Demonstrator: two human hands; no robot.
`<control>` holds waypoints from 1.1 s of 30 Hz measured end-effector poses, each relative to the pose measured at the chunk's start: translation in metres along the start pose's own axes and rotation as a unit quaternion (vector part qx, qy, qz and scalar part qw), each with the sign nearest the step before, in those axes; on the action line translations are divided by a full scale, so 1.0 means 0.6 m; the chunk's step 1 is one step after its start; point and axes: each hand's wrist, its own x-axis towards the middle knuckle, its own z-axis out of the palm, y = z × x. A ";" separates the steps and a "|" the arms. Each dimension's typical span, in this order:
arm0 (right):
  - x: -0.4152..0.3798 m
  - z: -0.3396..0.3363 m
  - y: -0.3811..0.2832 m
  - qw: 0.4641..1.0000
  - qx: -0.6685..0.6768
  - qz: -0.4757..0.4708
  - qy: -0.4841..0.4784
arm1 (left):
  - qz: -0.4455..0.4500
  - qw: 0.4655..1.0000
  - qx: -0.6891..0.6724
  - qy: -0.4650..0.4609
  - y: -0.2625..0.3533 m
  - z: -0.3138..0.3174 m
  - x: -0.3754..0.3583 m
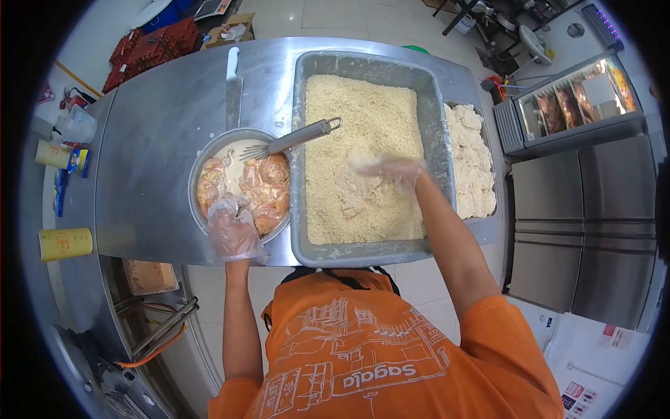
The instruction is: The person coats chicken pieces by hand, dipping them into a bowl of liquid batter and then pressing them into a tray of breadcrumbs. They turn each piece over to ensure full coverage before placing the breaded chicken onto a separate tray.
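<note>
A round metal bowl (195,202) holds raw meat pieces (265,183) in a pale liquid. My left hand (236,229), in a clear plastic glove, rests over the bowl's near edge against the meat; its fingertips are hard to make out. A whisk (293,138) lies across from the bowl onto the rim of a large grey tub (300,241) of pale crumbs (363,112). Over the crumbs is my right hand (388,169), gloved and blurred, with pale crumbs at its fingers. Just below it a coated piece (356,195) lies in the crumbs.
A knife (233,84) with a white handle lies behind the bowl. Right of the tub, a tray holds coated pieces (471,160). Yellow cups (66,244) stand at the far left. A glass-topped display case (579,101) and steel refrigerator doors (548,199) are at the right.
</note>
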 end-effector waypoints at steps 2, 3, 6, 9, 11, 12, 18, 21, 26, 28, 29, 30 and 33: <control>0.015 0.017 0.035 0.999 0.027 -0.032 -0.028 | 0.007 1.000 0.004 0.009 -0.006 0.007 0.001; 0.011 0.018 0.030 0.997 0.040 -0.052 -0.032 | 0.006 1.000 0.006 0.012 -0.008 0.006 -0.001; -0.035 0.004 -0.014 0.988 0.076 -0.126 -0.042 | 0.006 0.999 0.041 0.018 -0.004 0.005 -0.001; -0.097 -0.026 -0.077 0.983 0.041 -0.178 -0.002 | -0.013 1.000 -0.007 0.002 0.001 0.001 0.001; -0.118 -0.040 -0.115 0.982 -0.083 -0.146 0.084 | -0.031 1.000 -0.002 -0.001 -0.005 0.011 -0.004; -0.137 -0.032 -0.131 0.971 -0.112 -0.190 0.090 | -0.038 0.999 0.000 -0.002 -0.007 0.014 -0.004; -0.144 -0.040 -0.033 0.945 -0.307 -0.103 0.038 | -0.049 0.999 -0.005 -0.022 0.001 0.004 -0.005; -0.104 -0.036 0.069 0.946 -0.306 0.107 0.005 | -0.055 0.998 -0.001 -0.023 0.003 0.003 -0.005; -0.066 0.069 0.103 0.983 0.119 0.140 0.023 | -0.081 0.997 -0.009 -0.006 0.008 0.002 -0.002; -0.040 0.089 0.111 0.967 0.207 0.139 -0.058 | -0.072 0.997 -0.019 -0.002 0.010 0.003 -0.006; -0.016 0.097 0.126 0.958 0.237 0.134 -0.089 | -0.054 0.998 -0.024 0.008 0.006 0.004 -0.006; 0.002 0.099 0.134 0.948 0.265 0.128 -0.119 | -0.038 0.999 -0.028 0.021 0.005 0.007 -0.004; 0.022 0.109 0.143 0.882 0.418 0.102 -0.190 | -0.062 0.998 -0.014 0.000 0.001 0.009 -0.008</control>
